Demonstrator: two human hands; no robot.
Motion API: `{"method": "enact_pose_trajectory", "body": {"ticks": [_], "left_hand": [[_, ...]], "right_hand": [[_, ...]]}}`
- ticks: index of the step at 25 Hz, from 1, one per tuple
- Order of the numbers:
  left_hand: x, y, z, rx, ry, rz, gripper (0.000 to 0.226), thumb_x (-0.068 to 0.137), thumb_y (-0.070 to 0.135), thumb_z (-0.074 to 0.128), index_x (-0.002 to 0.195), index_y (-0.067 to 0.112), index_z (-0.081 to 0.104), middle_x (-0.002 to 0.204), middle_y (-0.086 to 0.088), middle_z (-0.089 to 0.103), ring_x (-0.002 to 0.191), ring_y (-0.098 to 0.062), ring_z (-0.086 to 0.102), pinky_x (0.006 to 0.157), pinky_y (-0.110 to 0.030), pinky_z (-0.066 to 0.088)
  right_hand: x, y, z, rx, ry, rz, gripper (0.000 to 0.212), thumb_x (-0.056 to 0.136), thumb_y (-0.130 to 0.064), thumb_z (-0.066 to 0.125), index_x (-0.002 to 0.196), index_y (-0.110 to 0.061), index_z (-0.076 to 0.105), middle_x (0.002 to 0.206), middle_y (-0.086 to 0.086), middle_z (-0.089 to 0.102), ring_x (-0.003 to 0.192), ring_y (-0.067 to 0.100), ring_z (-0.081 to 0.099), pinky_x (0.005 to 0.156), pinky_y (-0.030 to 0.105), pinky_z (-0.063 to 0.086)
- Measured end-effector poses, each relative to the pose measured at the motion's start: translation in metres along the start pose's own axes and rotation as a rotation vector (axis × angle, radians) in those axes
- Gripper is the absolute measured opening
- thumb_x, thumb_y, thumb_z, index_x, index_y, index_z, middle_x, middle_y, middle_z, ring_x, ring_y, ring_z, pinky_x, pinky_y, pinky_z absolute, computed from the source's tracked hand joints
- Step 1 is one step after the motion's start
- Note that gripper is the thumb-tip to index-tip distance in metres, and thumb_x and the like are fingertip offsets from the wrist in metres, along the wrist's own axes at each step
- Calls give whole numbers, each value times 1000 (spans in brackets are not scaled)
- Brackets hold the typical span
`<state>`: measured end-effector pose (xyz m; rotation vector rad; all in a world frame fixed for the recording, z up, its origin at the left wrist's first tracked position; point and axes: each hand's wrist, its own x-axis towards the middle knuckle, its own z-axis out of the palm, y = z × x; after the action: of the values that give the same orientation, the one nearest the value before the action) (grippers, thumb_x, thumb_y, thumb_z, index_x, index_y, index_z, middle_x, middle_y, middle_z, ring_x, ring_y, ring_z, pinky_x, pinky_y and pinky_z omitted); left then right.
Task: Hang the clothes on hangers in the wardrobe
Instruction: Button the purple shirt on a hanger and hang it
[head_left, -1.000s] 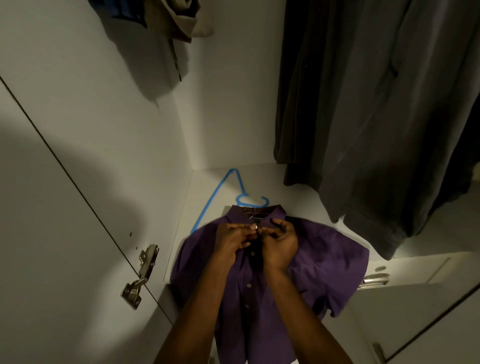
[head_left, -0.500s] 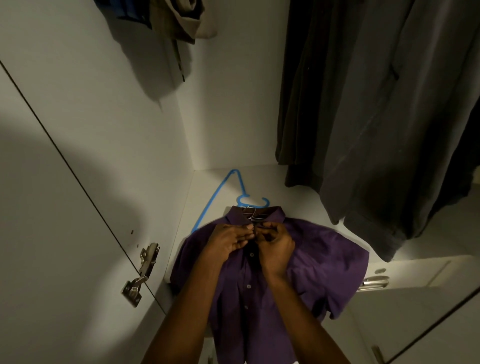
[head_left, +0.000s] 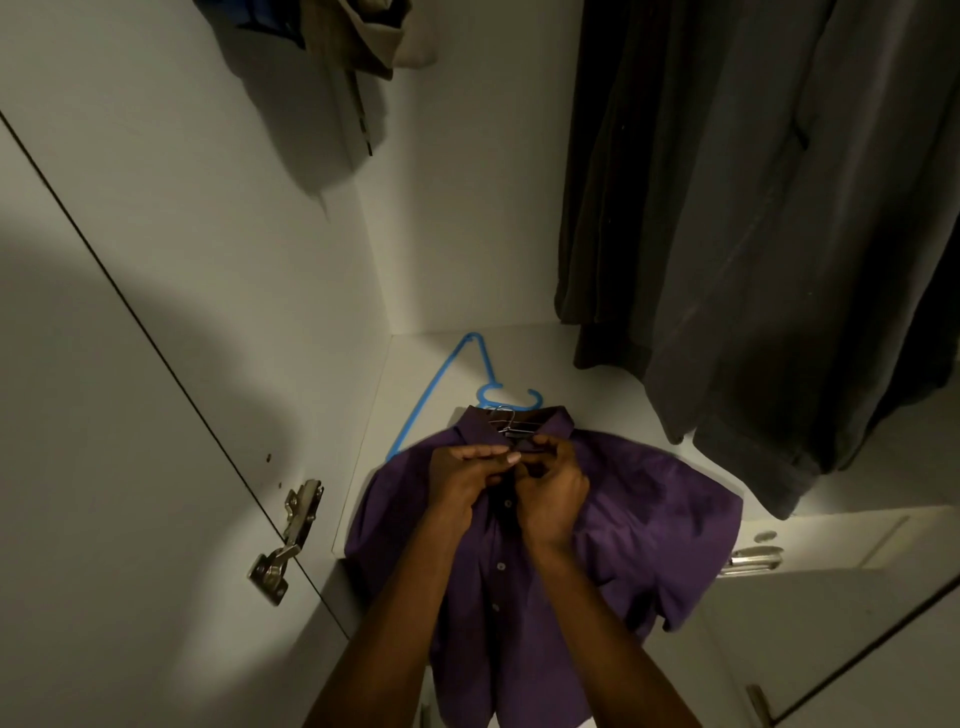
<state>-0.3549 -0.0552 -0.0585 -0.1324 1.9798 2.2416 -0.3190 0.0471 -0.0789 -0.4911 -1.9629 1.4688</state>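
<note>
Pinching the soft purple shirt (head_left: 649, 519) placket below its collar, both curled hands (head_left: 511, 480) meet.

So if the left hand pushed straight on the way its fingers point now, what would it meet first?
Its fingers point across the collar toward the right hand, so the left hand would meet that first, almost at once; the two look to be touching already over the purple shirt, though depth is unclear.
</note>
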Motion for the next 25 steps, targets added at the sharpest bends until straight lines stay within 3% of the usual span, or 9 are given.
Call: {"method": "enact_pose_trajectory", "body": {"ticks": [3, 6, 9, 12, 15, 17, 22, 25], "left_hand": [[2, -2, 2, 17, 49, 14, 17, 76, -1, 85, 92, -1, 79, 85, -19, 78, 72, -20, 73, 71, -30, 60], [4, 0, 3, 80, 71, 17, 9, 80, -2, 82, 88, 1, 79, 74, -10, 77, 62, -13, 70, 56, -19, 53], [10, 1, -3, 121, 55, -29, 3, 87, 3, 78, 89, 4, 79, 71, -5, 76, 62, -10, 68, 53, -17, 50], [10, 3, -9, 163, -36, -59, 6, 91, 13, 75, 90, 8, 80, 76, -6, 76, 65, -10, 67, 54, -17, 49], [10, 6, -11, 107, -64, -108, 15, 92, 9, 73, 102, -2, 76, 88, -14, 76, 66, -14, 69, 53, -19, 51], [9, 6, -9, 121, -43, -103, 13, 92, 6, 71, 102, -3, 75, 88, -15, 76, 64, -15, 69, 51, -20, 51], [2, -7, 0, 221, 75, 50, 8, 86, -1, 74, 93, -1, 71, 80, -15, 76, 59, -19, 70, 45, -21, 50], [1, -2, 2, 181, 213, 141, 20, 79, -1, 77, 95, 5, 66, 75, -11, 73, 50, -14, 65, 45, -25, 49]], "right_hand": [[1, 3, 0, 13, -4, 20, 46, 73, 4, 80, 114, -13, 68, 80, -4, 76, 66, 8, 70, 67, 15, 53], [2, 2, -1, 15, -5, 28, 52, 73, 1, 82, 120, -13, 66, 78, -9, 74, 68, 5, 70, 73, 17, 55], [2, -1, -3, 95, -31, 65, 56, 72, -7, 88, 121, -19, 63, 77, -7, 74, 67, 2, 69, 69, 14, 55], [7, -3, -4, 213, -19, 168, 43, 72, 1, 86, 106, -17, 66, 75, 3, 72, 63, 12, 68, 67, 30, 61], [17, -3, -2, 337, -43, 330, 50, 70, 13, 75, 110, -15, 65, 75, 8, 65, 65, 19, 64, 67, 37, 58], [20, -4, -2, 338, -88, 362, 55, 70, 14, 74, 110, -23, 62, 79, 7, 65, 69, 23, 66, 70, 39, 60], [26, 4, -7, 201, -175, 331, 51, 63, -2, 76, 104, -27, 59, 97, 6, 70, 89, 25, 72, 83, 48, 61], [39, -6, -27, -80, -93, 189, 37, 71, -3, 68, 104, -20, 64, 86, -7, 67, 84, 19, 67, 82, 36, 57]]}}
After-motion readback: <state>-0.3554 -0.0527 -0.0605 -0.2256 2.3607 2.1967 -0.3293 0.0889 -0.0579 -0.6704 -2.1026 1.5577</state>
